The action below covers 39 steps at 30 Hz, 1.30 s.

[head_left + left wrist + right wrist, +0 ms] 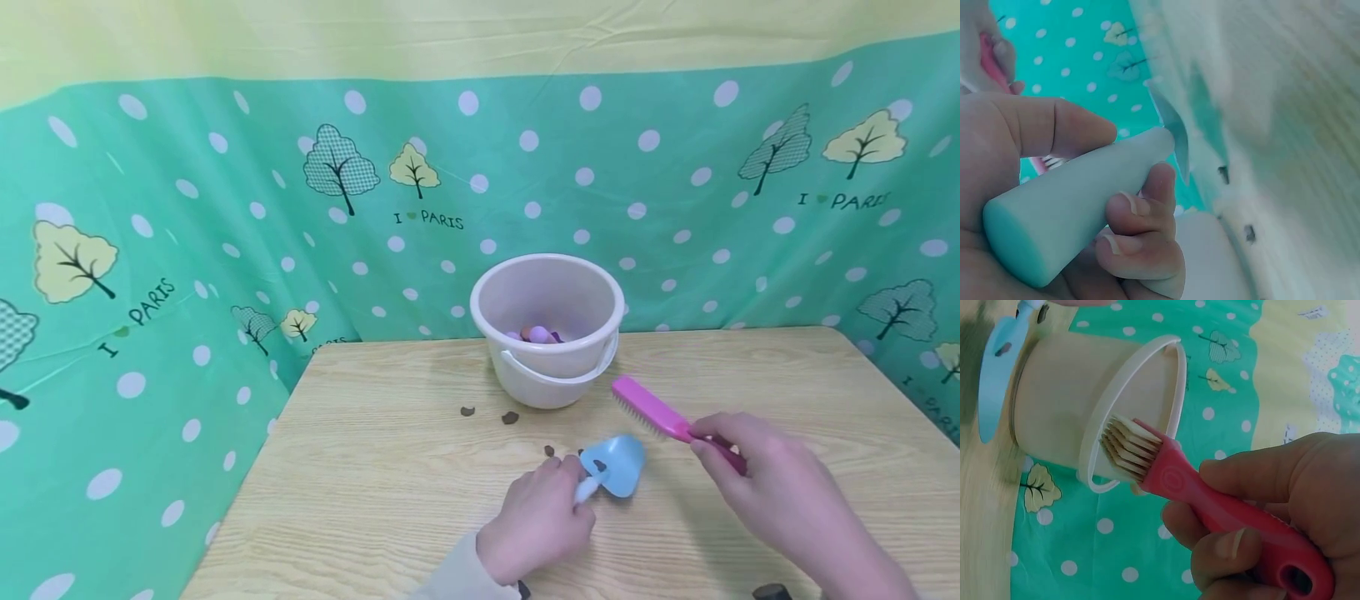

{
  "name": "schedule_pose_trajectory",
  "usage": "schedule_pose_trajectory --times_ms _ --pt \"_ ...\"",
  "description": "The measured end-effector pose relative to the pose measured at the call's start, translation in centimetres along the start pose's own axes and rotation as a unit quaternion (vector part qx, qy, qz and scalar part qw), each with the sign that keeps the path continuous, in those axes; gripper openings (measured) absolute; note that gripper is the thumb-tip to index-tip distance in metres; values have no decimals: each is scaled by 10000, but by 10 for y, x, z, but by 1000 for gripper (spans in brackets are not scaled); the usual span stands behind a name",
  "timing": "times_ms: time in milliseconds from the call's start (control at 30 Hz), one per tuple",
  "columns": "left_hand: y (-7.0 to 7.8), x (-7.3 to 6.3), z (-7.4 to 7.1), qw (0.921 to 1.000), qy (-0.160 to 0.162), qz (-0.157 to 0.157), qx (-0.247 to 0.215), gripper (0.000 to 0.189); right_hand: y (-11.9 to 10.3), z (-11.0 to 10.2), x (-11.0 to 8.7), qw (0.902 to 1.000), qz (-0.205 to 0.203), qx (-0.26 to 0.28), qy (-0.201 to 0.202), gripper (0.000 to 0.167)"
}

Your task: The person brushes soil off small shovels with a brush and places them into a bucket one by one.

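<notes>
My left hand (536,521) grips the pale handle of a small light-blue shovel (628,460) low over the table. The left wrist view shows the fingers curled round that handle (1079,209). A dark bit (1003,349) lies on the shovel's blade. To the right, my right hand (772,479) holds a pink brush (651,407) by its handle, raised above the table with its bristles (1130,449) apart from the shovel. Several small dark bits, one of them a flat piece (510,417), are scattered between the shovel and a white bucket (543,392).
The bucket stands near the back of the wooden table (360,467), its handle hanging in front. Purple and orange things (538,335) lie inside. A green dotted curtain (420,283) borders the back and sides. A dark object (771,592) shows at the bottom edge.
</notes>
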<state>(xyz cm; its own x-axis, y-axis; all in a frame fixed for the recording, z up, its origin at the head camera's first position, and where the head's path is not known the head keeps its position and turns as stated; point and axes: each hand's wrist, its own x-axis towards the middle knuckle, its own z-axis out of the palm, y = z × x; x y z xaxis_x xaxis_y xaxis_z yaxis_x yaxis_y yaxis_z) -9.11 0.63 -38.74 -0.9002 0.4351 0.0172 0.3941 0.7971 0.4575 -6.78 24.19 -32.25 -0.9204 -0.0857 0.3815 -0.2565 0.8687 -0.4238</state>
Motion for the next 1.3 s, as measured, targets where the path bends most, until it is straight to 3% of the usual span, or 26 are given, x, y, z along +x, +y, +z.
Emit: schedule_pose_trajectory --times_ms 233,467,733,1100,1300 --pt "-2 -5 -11 9997 198 14 -132 23 -13 8 -6 9981 -418 443 -127 23" --pt "-4 -8 -20 9990 382 -53 -241 27 -18 15 -8 9964 -704 466 -63 27" --pt "-7 -10 -27 9984 418 -127 -352 23 -23 22 -7 9963 -394 497 -576 22" --pt "-9 -15 -30 9987 453 -176 -150 26 -22 34 -8 9936 -253 315 -1059 20" --pt "-8 -18 -32 9984 542 -84 -160 23 -21 36 -8 9939 -147 123 -1086 21"
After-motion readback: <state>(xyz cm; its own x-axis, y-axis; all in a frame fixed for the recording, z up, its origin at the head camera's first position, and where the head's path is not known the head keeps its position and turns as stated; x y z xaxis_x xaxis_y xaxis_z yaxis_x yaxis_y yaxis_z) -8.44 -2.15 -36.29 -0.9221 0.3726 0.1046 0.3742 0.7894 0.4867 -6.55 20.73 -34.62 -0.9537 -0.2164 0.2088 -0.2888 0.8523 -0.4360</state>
